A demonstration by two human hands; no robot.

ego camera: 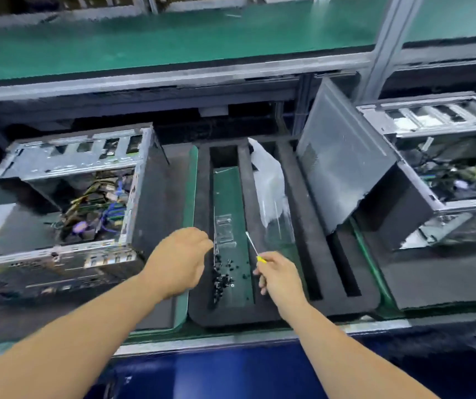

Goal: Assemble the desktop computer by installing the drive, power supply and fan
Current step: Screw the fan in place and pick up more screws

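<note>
An open computer case [58,203] is laid on its side at the left of the workbench, its inside filled with yellow, blue and black cables [95,208]. It sits just left of the left hand [177,262], which is held above the near right corner of the case with the fingers curled inward; whether anything is held in it cannot be told, since the fingertips are turned away from view. The right hand [278,279] is seen well to the right of the case, over a black foam tray [288,306]. A screwdriver [255,249] with a yellow handle is pinched between the thumb and fingers of that hand, and its thin shaft is pointed up and to the left.

Between the two hands a long green-lined slot [228,197] of the tray is found, and a heap of small black screws [224,276] is scattered at its near end, just beside both hands. A clear plastic bag [270,185] is draped across the tray farther back. A dark side panel [343,159] is leaned against a second open case [444,168] at the right, well apart from both hands. A green conveyor belt [173,41] is run across the back.
</note>
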